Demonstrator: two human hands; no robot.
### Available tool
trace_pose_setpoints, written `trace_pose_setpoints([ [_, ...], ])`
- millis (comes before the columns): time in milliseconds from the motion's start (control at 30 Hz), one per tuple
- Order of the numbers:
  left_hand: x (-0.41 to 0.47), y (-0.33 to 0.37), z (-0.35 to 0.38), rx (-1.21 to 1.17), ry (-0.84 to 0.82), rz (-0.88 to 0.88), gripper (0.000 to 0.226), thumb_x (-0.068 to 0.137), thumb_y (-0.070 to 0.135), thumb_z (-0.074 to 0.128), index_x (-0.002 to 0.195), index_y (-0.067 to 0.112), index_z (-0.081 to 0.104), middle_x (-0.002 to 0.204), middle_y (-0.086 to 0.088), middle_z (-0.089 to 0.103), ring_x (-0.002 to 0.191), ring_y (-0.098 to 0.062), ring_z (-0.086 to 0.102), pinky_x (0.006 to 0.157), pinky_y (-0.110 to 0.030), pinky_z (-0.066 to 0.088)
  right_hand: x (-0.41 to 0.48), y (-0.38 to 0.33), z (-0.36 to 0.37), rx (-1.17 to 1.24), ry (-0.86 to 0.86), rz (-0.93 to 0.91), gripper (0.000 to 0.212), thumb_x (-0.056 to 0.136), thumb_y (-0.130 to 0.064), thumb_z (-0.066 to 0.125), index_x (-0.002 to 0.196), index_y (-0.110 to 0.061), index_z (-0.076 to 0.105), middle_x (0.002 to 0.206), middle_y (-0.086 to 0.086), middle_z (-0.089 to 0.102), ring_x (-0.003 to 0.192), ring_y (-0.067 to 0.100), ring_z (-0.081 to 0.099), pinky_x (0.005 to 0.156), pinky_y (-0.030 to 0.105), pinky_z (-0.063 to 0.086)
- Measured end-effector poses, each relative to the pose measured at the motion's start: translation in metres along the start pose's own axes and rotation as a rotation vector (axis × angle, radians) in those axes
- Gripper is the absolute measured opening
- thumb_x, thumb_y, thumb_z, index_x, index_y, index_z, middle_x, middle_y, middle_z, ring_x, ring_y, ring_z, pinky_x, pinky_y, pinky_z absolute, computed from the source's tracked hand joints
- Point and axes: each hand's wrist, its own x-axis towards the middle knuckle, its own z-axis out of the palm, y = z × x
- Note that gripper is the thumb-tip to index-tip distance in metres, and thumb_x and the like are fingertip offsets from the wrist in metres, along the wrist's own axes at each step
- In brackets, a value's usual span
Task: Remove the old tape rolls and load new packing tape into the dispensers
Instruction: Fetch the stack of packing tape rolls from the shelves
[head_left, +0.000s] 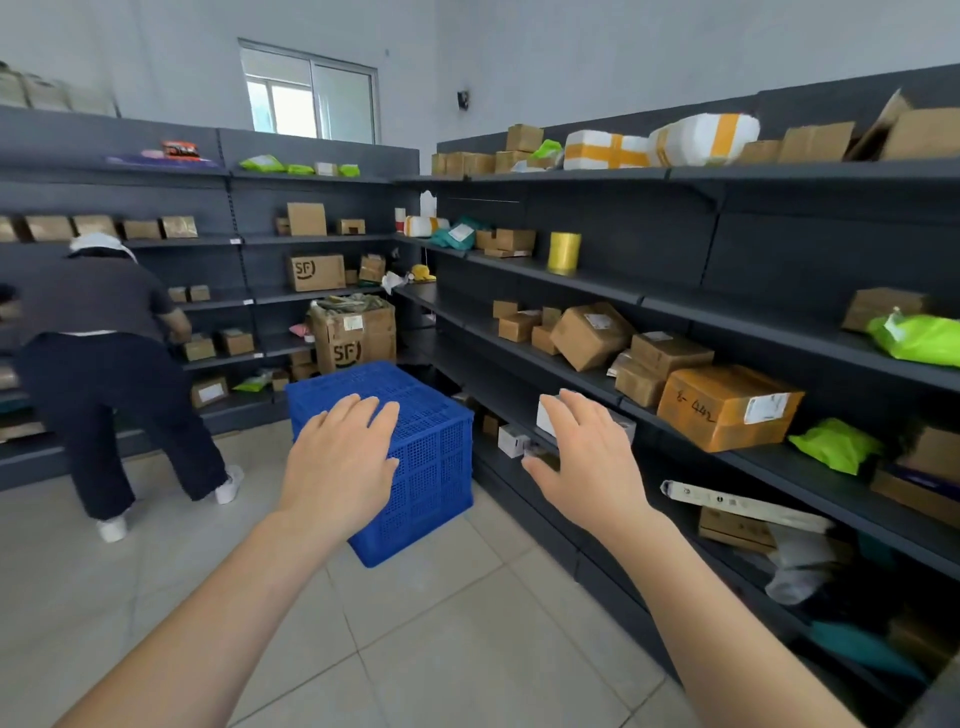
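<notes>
Head view. Noted left hand (340, 457) raised palm down in front of blue crate (431, 452), fingers straight and nearly together, gripping nothing. Noted right hand (587, 457) raised likewise beside dark shelving (649, 234), fingers straight and slightly spread, thumb out, gripping nothing. Located yellow roll (564, 252) upright on an upper shelf at right, well apart from both hands; cannot tell whether tape or twine. Recorded crate on tiled floor (467, 623), just before an open carton (358, 332). Recorded cardboard boxes (727, 405) and green bags (836, 444) along the shelves, and a second person (104, 338) bent toward the left shelving.
</notes>
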Motion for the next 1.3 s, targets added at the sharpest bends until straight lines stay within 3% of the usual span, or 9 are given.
trace_pose_setpoints([
  [500,0.199,-0.054,0.107,-0.121,0.080,0.034,0.059,0.091,0.031,0.058,0.143,0.012,0.040,0.144,-0.005,0.047,0.138,-0.023,0.036,0.106,-0.038,0.037,0.196,0.014,0.079,0.031,0.067,0.085,0.069,0.092,-0.035,0.062,0.150,-0.019,0.029,0.156,0.001,0.031,0.146,0.018,0.024,0.118,0.034,0.023],
  [800,0.332,-0.079,0.166,-0.118,0.072,0.117,0.058,0.075,0.024,0.078,0.126,0.005,0.059,0.124,-0.013,0.063,0.123,-0.033,0.055,0.093,-0.045,0.050,0.317,0.031,0.116,-0.042,0.104,0.176,0.071,0.090,-0.034,0.065,0.150,-0.021,0.029,0.156,0.001,0.033,0.145,0.019,0.025,0.118,0.036,0.026],
  [900,0.369,-0.077,0.187,-0.118,0.069,0.140,0.058,0.071,0.023,0.081,0.122,0.005,0.062,0.120,-0.013,0.066,0.118,-0.033,0.058,0.088,-0.045,0.052,0.350,0.043,0.127,-0.062,0.090,0.192,0.072,0.090,-0.034,0.065,0.151,-0.021,0.029,0.156,0.000,0.032,0.146,0.019,0.025,0.119,0.037,0.026],
  [1067,0.435,-0.060,0.222,-0.136,0.068,0.171,0.058,0.082,0.027,0.072,0.133,0.008,0.053,0.133,-0.011,0.058,0.130,-0.030,0.048,0.099,-0.043,0.045,0.405,0.080,0.149,-0.072,0.085,0.208,0.072,0.091,-0.034,0.064,0.151,-0.020,0.028,0.155,0.000,0.033,0.145,0.019,0.025,0.117,0.036,0.025],
  [1300,0.549,-0.015,0.272,-0.156,0.085,0.194,0.057,0.077,0.024,0.076,0.129,0.006,0.058,0.128,-0.013,0.062,0.125,-0.032,0.053,0.093,-0.044,0.049,0.500,0.156,0.173,-0.067,0.082,0.211,0.071,0.091,-0.036,0.064,0.150,-0.019,0.030,0.152,0.000,0.036,0.142,0.019,0.028,0.115,0.033,0.027],
])
